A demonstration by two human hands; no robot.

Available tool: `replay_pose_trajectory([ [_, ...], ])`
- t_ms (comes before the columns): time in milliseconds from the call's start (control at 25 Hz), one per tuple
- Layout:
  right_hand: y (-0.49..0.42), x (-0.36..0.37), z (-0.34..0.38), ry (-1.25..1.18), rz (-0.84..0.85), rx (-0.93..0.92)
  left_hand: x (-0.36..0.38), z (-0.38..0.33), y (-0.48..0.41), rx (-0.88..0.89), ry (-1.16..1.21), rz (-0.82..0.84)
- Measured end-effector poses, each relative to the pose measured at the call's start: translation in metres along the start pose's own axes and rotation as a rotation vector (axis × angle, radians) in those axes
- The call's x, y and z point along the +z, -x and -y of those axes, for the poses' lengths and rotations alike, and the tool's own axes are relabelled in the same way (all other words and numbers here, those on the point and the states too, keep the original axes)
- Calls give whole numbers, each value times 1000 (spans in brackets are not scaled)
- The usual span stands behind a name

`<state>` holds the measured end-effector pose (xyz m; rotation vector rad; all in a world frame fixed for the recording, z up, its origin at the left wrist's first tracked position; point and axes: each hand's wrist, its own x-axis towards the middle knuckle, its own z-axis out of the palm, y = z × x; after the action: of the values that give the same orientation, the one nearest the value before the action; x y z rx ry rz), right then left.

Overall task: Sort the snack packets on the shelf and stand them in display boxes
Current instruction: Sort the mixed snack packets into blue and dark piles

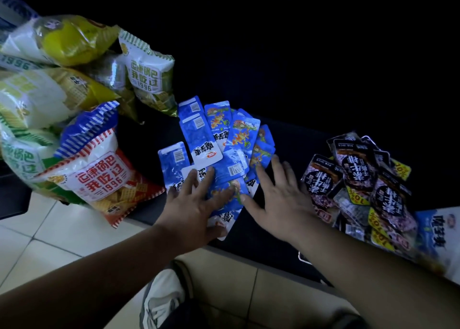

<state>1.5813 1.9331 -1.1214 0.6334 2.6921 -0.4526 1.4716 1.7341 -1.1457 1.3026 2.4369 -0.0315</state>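
On the dark shelf (293, 149), seen from the head camera, a loose heap of small blue packets (219, 139) lies fanned out near the front edge. Some are face up with a cartoon print, others show white labels and barcodes.

The left hand (196, 204) lies flat on the near part of this heap. Its fingers are straight and spread, pressing on the packets without curling round any of them.

The right hand (278, 204) is also spread wide with straight fingers, just beside the heap's right edge. Its thumb reaches the nearest blue packet and its fingertips are at the edge of the heap. It grips nothing.

To the right, apart from the blue heap, a second pile of dark packets (358, 179) with black round labels and yellow corner tags lies jumbled together. Against its right side rests a blue and white carton (433, 231); whether it is a display box I cannot tell.

At the left end of the shelf stand and lean large snack bags:
- a red and white bag (99, 176) overhanging the front edge
- a green and white bag (149, 67) behind it
- a yellow bag (72, 39) on top of the stack

Below the shelf are the pale floor tiles (49, 229) and a white shoe (161, 296).
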Motion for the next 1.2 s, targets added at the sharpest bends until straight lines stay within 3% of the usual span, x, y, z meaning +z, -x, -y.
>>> replay_pose_trajectory([
  [200,-15,5,15,-128,115,-34,-1,17,2,35,47,-51],
  [280,-12,10,23,-150,-4,-78,-6,18,10,24,169,-50],
  [400,-11,12,26,-193,-124,-121,-28,23,5,58,130,-327],
  [440,-11,11,23,-225,-141,-110,-41,24,-6,35,91,-351],
  [480,-12,11,20,-253,-145,-102,-51,26,-22,-30,93,-289],
  [560,-14,7,15,-254,-97,-103,-64,33,-58,-197,126,23],
  [640,-17,0,13,-218,3,-101,-65,38,-82,-257,158,210],
  [800,-32,-13,3,-167,68,-73,-37,26,-76,-151,129,117],
  [1000,-45,-16,-4,-77,141,23,-31,27,-52,142,194,-36],
  [1080,-49,-16,-2,-67,95,29,-34,26,-33,57,188,-32],
  [1200,-52,-20,0,-4,62,26,-29,20,-1,-88,158,171],
])
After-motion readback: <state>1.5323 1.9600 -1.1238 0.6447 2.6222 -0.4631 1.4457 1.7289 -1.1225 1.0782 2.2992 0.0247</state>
